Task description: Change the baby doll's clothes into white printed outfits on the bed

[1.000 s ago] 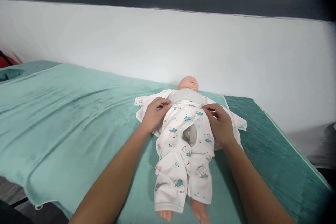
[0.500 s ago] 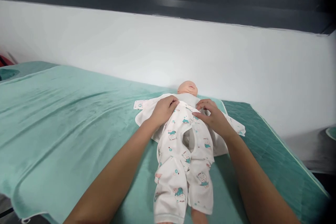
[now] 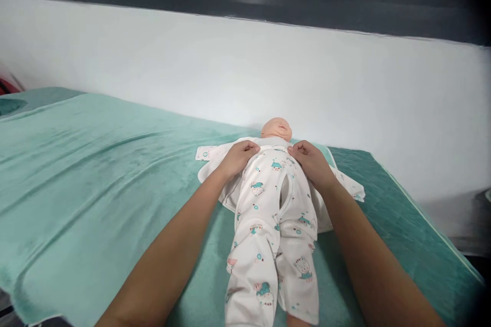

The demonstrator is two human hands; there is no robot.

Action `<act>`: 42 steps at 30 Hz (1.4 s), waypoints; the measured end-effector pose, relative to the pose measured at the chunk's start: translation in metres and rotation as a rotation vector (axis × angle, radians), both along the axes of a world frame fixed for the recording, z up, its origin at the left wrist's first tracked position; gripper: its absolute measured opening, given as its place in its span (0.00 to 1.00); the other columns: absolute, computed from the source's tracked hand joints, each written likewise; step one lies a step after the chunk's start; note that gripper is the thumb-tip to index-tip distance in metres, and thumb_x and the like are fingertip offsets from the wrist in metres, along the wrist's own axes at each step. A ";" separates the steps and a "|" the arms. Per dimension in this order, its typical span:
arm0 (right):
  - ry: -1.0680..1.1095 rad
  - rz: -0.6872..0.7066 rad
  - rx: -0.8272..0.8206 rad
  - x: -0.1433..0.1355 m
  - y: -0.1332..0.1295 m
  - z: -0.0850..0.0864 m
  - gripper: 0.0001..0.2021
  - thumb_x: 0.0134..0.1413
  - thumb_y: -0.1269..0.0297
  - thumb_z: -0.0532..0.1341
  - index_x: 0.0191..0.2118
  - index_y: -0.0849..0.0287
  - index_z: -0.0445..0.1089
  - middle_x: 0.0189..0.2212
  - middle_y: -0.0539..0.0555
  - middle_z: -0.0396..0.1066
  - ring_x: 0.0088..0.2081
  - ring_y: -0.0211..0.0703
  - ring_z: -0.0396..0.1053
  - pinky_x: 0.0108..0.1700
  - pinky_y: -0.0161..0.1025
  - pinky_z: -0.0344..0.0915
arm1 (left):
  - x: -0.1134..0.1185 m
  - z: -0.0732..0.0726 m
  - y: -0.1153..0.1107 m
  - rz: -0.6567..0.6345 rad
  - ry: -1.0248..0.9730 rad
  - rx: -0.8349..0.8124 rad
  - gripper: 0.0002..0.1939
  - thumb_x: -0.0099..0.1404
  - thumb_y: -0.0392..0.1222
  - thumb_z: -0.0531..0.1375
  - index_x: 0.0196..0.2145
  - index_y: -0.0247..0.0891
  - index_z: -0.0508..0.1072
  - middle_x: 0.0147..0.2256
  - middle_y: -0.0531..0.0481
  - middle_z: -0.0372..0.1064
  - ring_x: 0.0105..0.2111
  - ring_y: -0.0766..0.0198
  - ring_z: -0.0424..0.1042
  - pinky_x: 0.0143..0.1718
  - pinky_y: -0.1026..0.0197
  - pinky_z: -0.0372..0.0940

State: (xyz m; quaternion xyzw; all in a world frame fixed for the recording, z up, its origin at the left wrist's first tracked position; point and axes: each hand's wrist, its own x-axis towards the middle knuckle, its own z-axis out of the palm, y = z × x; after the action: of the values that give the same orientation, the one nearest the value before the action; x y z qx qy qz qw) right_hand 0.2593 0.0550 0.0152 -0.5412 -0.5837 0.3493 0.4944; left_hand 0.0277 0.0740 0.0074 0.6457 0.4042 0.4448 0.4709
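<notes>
Printed pants [image 3: 259, 209]: on doll [image 3: 276, 129], flat on green sheet [image 3: 115, 189] | left hand [image 3: 240, 157], right hand [image 3: 311, 162]: I read both as pinching waistband [image 3: 274, 148] sides | done: pants up over torso | not done, I'd judge: jacket [image 3: 210, 169] front, lying open

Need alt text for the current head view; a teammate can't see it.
The left hand and right hand pinch the waist of white, cartoon-print fabric trousers on a bald baby doll lying on its back. Beneath is a pale-green plush cover; behind, a white wall.
</notes>
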 end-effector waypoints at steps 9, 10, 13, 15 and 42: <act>-0.088 -0.077 0.217 0.001 -0.029 -0.011 0.11 0.56 0.55 0.63 0.42 0.53 0.74 0.46 0.54 0.72 0.48 0.45 0.69 0.51 0.43 0.64 | -0.012 -0.004 -0.016 0.081 0.064 0.082 0.10 0.62 0.45 0.59 0.35 0.36 0.74 0.34 0.50 0.72 0.33 0.65 0.68 0.37 0.63 0.62; -0.090 -0.104 0.223 0.004 -0.031 -0.012 0.12 0.56 0.55 0.63 0.43 0.53 0.73 0.47 0.54 0.72 0.48 0.45 0.69 0.51 0.43 0.64 | -0.015 -0.002 -0.017 0.061 0.069 0.064 0.09 0.62 0.45 0.59 0.35 0.37 0.74 0.33 0.51 0.72 0.32 0.66 0.68 0.35 0.63 0.62; -0.107 -0.239 0.186 0.016 -0.039 -0.015 0.12 0.54 0.54 0.64 0.40 0.54 0.72 0.39 0.52 0.73 0.40 0.43 0.70 0.45 0.41 0.65 | -0.028 0.003 -0.021 -0.056 0.075 -0.061 0.06 0.61 0.42 0.60 0.34 0.37 0.72 0.27 0.54 0.68 0.26 0.70 0.65 0.29 0.65 0.61; -0.148 -0.256 0.102 0.025 -0.046 -0.016 0.13 0.55 0.51 0.63 0.32 0.56 0.70 0.28 0.49 0.70 0.32 0.40 0.67 0.39 0.39 0.62 | -0.036 0.005 -0.024 -0.167 0.070 -0.189 0.05 0.59 0.40 0.61 0.34 0.37 0.71 0.26 0.55 0.68 0.25 0.70 0.66 0.29 0.65 0.63; 0.184 0.232 -0.373 0.036 -0.080 -0.023 0.11 0.45 0.60 0.71 0.35 0.56 0.73 0.33 0.50 0.76 0.32 0.38 0.69 0.34 0.33 0.65 | -0.034 -0.005 -0.039 -0.223 0.060 -0.364 0.11 0.53 0.35 0.62 0.37 0.37 0.69 0.34 0.52 0.72 0.33 0.67 0.70 0.34 0.64 0.66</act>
State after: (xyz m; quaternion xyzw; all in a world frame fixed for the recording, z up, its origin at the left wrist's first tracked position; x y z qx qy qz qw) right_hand 0.2955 -0.0255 -0.0074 -0.5185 -0.5197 0.5535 0.3934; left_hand -0.0058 0.0350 0.0022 0.6038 0.4179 0.2902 0.6136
